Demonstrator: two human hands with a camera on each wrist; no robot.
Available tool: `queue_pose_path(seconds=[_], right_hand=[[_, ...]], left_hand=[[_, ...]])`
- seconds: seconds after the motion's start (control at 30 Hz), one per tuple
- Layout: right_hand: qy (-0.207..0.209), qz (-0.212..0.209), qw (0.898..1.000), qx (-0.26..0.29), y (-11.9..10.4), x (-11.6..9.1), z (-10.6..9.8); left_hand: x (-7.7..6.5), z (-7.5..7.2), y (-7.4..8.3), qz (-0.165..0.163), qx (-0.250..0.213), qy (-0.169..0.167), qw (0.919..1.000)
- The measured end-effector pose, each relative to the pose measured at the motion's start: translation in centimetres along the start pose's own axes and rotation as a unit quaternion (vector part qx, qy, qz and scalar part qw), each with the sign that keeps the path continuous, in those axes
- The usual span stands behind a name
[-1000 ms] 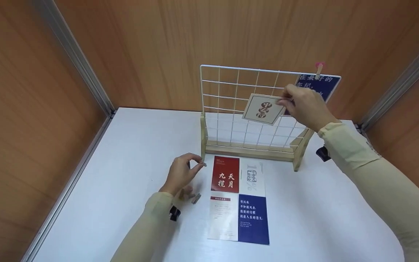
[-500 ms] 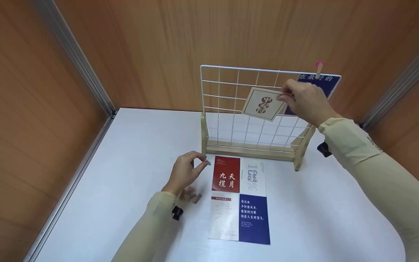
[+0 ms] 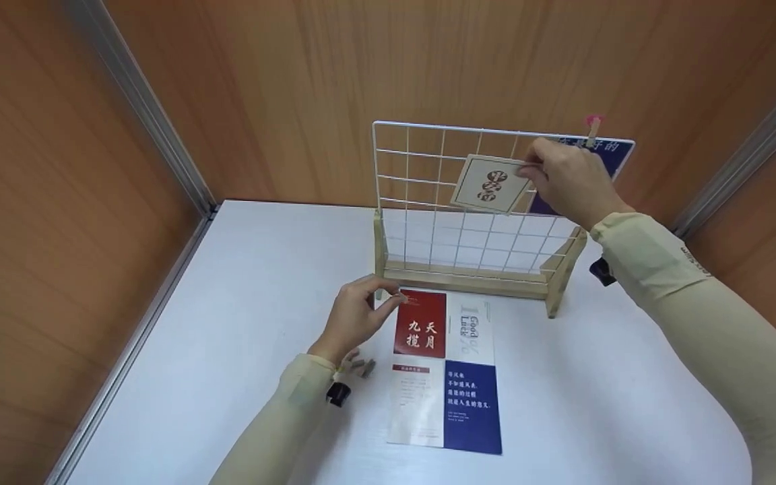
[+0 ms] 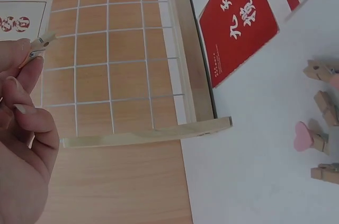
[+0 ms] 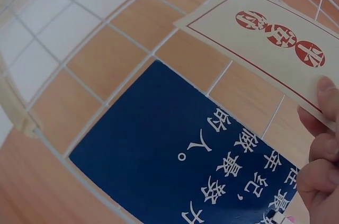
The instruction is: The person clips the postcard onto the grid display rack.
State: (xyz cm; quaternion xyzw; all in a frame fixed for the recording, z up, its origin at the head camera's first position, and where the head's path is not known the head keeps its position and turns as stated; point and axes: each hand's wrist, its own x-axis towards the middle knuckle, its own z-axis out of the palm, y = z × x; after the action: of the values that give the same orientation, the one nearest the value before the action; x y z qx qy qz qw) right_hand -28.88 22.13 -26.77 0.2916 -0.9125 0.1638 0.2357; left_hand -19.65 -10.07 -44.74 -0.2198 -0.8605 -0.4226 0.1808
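Note:
In the head view my right hand point(image 3: 573, 178) pinches a cream card point(image 3: 489, 185) with reddish-brown round characters by its right edge. The card is tilted in front of a white wire grid rack point(image 3: 442, 126). A dark blue card point(image 5: 137, 128) hangs at the grid's right end, under a wooden clothespin point(image 3: 593, 131) with a pink top, and is partly hidden by that hand. Lower and to the left, my left hand point(image 3: 354, 316) pinches another wooden clothespin point(image 4: 44, 42) between thumb and forefinger. Its tip shows near the cream card in the left wrist view.
Below the rack's wooden base point(image 3: 462, 277) lie a red card point(image 3: 418, 345), a white "Good Luck" card point(image 3: 455, 347), a white printed card point(image 3: 415, 421) and a navy card point(image 3: 472, 434). Several loose clothespins, one with a pink heart point(image 4: 303, 136), lie by my left wrist.
My right hand has raised the cream card a little against the grid. My left hand has moved right and slightly up, now over the red card's upper left corner.

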Motion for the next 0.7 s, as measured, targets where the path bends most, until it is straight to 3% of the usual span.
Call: queue_pose_path(seconds=[0.2, 0.7], right_hand=[[0.003, 0.016, 1.0, 0.003, -0.1, -0.2, 0.1], [0.079, -0.031, 0.996, -0.016, -0.1, 0.7, 0.9]], left_hand=[[0.4, 0.1, 1.9, 0.023, -0.03, -0.007, 0.9993], [2.8, -0.9, 5.6, 0.105, -0.048, 0.008, 0.9933]])
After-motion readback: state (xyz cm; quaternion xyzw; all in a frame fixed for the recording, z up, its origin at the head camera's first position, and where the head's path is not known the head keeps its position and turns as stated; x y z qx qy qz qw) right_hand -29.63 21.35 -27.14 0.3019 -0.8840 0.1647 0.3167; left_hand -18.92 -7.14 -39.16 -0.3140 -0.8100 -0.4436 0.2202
